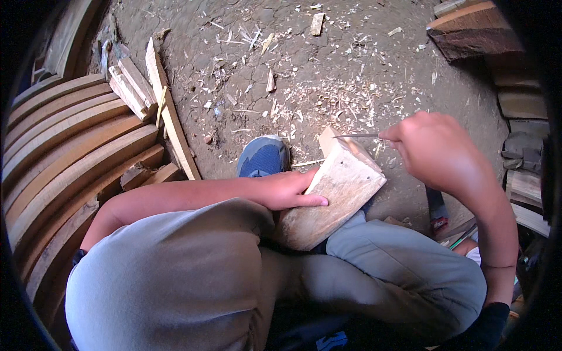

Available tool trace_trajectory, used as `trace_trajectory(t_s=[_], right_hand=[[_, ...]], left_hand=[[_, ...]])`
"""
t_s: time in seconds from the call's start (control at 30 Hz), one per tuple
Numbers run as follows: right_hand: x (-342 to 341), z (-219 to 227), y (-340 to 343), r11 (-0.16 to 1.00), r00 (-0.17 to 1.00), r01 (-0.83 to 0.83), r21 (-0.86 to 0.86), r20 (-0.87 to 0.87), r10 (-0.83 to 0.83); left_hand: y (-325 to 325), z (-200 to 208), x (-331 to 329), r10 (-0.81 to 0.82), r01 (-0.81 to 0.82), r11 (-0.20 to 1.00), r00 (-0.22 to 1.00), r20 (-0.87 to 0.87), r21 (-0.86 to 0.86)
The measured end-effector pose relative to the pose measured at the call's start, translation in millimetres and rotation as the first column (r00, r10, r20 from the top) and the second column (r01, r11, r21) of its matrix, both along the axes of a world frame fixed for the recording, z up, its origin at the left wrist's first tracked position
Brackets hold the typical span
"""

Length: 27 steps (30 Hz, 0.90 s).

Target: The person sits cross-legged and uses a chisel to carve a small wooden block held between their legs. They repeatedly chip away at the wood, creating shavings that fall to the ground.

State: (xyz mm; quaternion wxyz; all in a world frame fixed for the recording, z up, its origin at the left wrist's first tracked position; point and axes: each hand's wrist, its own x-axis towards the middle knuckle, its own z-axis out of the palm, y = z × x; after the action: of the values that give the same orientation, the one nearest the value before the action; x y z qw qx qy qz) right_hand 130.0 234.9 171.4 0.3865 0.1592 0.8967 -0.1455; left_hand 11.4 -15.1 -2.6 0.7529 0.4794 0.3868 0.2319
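A pale, thick wooden block [331, 202] with rough faces rests across my lap, tilted, its far end pointing away from me. My left hand [293, 190] grips its left side, thumb flat on top and the other fingers wrapped out of sight. Closed in a fist at the far right of the block, my right hand [424, 143] holds a thin metal blade [360, 136]. Its handle is hidden inside the fist, so I cannot tell whether it is a knife or a file. The blade lies against the block's far end, where the wood looks freshly cut.
Curved wooden planks [76, 146] are stacked along the left, with a long pointed strip [170, 111] beside them. Wood shavings [345, 96] litter the dirt floor ahead. More timber [477, 32] is piled at the right. My blue shoe [264, 157] stands just beyond my left forearm.
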Motion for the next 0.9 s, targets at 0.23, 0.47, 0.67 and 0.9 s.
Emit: trace_trajectory(t_s=[0.23, 0.47, 0.67, 0.9], right_hand=[[-1, 10, 6, 0.998, 0.999, 0.044, -0.055, 0.033, -0.042], [-13, 17, 15, 0.998, 0.997, -0.051, -0.034, 0.056, 0.053], [-1, 23, -3, 0.989, 0.980, -0.145, 0.039, -0.130, 0.149], [1, 32, -15, 0.988, 0.938, -0.152, 0.029, -0.312, 0.153]], left_hand=[[1, -1, 0, -0.020, 0.020, 0.999, 1.000, -0.007, -0.046], [-2, -6, 3, -0.004, 0.004, 1.000, 1.000, 0.018, 0.012], [0, 0, -1, -0.002, 0.002, 1.000, 1.000, 0.002, 0.000], [-4, -8, 4, 0.022, -0.021, 0.999, 0.999, -0.043, 0.031]])
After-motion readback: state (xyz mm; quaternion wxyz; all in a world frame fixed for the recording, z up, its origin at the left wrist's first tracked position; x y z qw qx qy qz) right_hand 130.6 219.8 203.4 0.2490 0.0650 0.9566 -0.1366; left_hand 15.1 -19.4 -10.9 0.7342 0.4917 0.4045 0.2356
